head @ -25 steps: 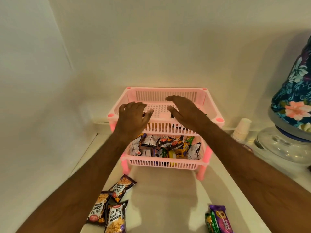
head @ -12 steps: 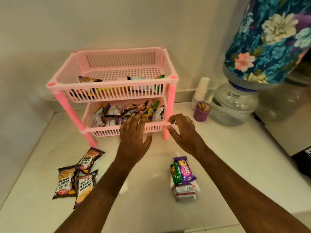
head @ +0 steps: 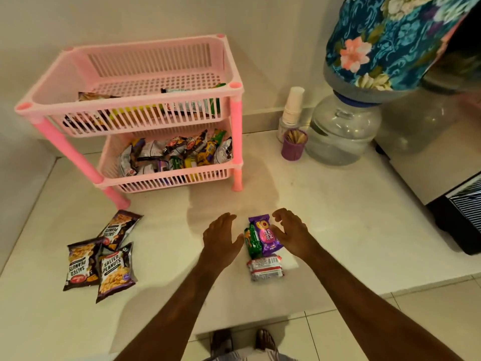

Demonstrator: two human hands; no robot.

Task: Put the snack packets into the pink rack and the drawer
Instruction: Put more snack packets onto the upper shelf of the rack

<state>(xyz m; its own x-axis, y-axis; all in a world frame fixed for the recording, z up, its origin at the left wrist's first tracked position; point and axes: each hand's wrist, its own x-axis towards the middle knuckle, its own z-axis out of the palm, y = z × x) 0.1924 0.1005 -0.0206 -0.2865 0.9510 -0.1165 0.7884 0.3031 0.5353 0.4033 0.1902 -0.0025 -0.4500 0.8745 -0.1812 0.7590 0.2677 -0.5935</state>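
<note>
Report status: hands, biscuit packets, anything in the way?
Left hand and right hand open, flanking biscuit packets on counter. Nothing gripped. Path to pink rack unobstructed.

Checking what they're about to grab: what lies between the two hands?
In the head view, a purple biscuit pack and green pack lie between left hand and right hand.

Pink plastic rack [head: 135, 110] (slotted), glossy foil packets [head: 265, 237] — smooth countertop [head: 338, 217]

warm dim indoor light | soft shadows | wide-angle edge bending | slight blur
</note>
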